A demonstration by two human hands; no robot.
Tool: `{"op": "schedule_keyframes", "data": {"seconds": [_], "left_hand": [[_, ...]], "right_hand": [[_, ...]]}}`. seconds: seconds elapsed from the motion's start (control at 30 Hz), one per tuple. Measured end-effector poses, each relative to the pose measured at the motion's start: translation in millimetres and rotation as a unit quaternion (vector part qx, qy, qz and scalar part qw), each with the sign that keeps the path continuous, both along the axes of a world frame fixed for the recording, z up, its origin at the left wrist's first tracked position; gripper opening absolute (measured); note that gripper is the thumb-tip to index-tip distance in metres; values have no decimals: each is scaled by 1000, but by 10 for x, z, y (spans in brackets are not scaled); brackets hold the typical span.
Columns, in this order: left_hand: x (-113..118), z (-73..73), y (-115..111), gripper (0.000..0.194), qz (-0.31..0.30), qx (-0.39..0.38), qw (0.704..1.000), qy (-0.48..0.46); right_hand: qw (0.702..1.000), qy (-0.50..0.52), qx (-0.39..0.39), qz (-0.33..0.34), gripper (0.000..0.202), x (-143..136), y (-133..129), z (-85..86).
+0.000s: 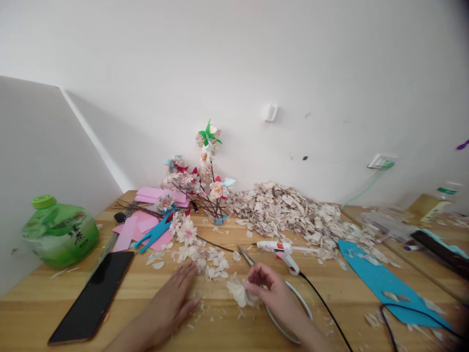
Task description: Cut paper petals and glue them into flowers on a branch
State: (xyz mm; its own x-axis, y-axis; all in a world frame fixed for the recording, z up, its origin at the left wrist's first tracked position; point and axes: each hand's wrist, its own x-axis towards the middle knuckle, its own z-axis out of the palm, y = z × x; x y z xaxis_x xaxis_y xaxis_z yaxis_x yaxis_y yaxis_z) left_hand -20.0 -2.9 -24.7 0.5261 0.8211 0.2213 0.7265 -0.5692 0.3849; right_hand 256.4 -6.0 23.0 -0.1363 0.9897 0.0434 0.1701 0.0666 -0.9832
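Observation:
My left hand [172,298] rests on the wooden table with its fingers stretched out, beside a loose spread of cream petals [214,259]. Nothing shows in it. Between the thumb and fingers of my right hand [273,293] is a small bunch of pale, thin petals [237,292], partly covered by the fingertips. A pair of scissors [246,255] lies beneath my right hand, its blades pointing away and its light handle loops showing past the wrist. Just beyond is a white glue gun [276,247] with a black cord. A petal flower [186,231] on a dark stem lies behind the loose petals.
A large heap of dried petals [286,210] lies against the wall. Branches with flowers [218,188] stand at the back. On the left are a green jug [60,237], a phone [93,298] and pink paper [137,227]. A blue sheet [381,283] and a cable lie right.

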Motion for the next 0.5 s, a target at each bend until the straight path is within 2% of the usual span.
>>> {"op": "schedule_keyframes", "data": {"seconds": [0.07,0.17,0.27,0.4,0.5], "left_hand": [[-12,-3,-78,60,-7,-6,1000,-6],[-89,-36,-312,63,-45,-37,998,-8],[-171,-46,-487,54,-52,-61,996,-42],[-195,17,-409,49,-22,-82,996,-39],[-151,32,-282,54,-3,-57,998,-10]], "right_hand": [[1000,0,3,-2,9,33,-8,-22],[1000,3,0,-8,11,93,-19,-67],[1000,12,-7,-9,11,137,-14,-90],[1000,19,-6,-4,12,145,12,-90],[1000,18,-6,-7,12,143,12,-87]]}}
